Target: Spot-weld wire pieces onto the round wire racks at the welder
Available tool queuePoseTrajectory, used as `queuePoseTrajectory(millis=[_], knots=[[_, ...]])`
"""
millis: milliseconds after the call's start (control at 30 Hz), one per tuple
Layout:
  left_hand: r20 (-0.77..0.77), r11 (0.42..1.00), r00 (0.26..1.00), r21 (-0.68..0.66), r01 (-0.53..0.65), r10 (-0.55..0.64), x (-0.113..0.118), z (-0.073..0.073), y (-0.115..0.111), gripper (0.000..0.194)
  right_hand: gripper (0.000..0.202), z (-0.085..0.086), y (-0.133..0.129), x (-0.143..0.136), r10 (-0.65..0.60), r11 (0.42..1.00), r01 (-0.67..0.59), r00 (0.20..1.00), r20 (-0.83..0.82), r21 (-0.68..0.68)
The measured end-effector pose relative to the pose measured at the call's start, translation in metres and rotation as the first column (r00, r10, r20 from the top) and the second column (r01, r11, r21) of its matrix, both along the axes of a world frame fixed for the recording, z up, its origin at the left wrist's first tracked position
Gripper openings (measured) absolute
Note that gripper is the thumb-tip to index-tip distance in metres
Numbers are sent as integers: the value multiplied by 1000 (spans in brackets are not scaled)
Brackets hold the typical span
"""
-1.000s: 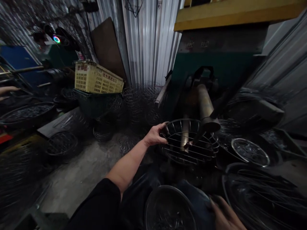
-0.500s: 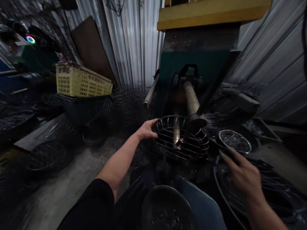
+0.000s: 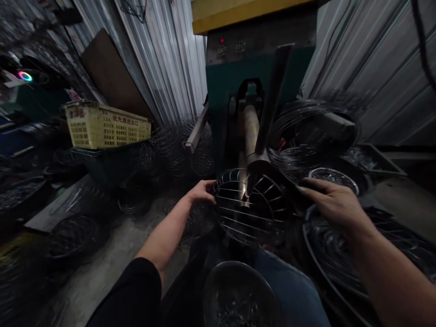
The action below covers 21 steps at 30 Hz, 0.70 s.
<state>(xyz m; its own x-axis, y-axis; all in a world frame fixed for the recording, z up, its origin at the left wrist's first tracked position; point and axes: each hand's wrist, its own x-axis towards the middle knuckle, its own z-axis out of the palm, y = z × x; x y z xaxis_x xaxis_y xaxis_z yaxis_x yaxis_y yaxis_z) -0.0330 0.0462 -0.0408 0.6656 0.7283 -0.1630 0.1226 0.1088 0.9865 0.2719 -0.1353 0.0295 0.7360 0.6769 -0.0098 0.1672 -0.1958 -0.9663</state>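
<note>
A round wire basket (image 3: 231,198) sits beneath the spot-welding machine's upper arm (image 3: 252,129), its parallel wires around the lower metal rod (image 3: 243,181). My left hand (image 3: 201,192) grips the basket's left rim between thumb and fingers. To the right of the basket is my right hand (image 3: 335,200), its thumb and fingers closed together at the end of a dark strip; what they pinch is too dark to make out. A metal bowl (image 3: 211,290) with small shiny metal pieces (image 3: 238,313) rests on my lap.
A yellow plastic crate (image 3: 107,129) stands on a dark bin at left. Wire coils (image 3: 306,109) lie behind my right hand, near a round tray of metal pieces (image 3: 350,181). A large basin (image 3: 308,240) of wire parts stands at right. A dark bar (image 3: 274,95) slants beside the upper arm.
My right hand has risen and come in toward the machine arm. The basket has tilted and shifted slightly left with my left hand. The whole view has swung a little to the right.
</note>
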Motion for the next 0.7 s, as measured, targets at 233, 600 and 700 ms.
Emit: queuePoseTrajectory(millis=[233, 600, 700], knots=[[-163, 931, 985, 348, 113, -59, -12, 4, -27, 81, 21, -9, -32, 7, 162, 984, -160, 987, 22, -84], [-199, 342, 980, 922, 180, 23, -16, 18, -92, 71, 50, -52, -45, -16, 354, 934, -349, 934, 51, -80], [-150, 332, 987, 936, 120, 66, -15, 12, -94, 75, 57, -51, -40, -22, 440, 894, -438, 898, 1, -89]])
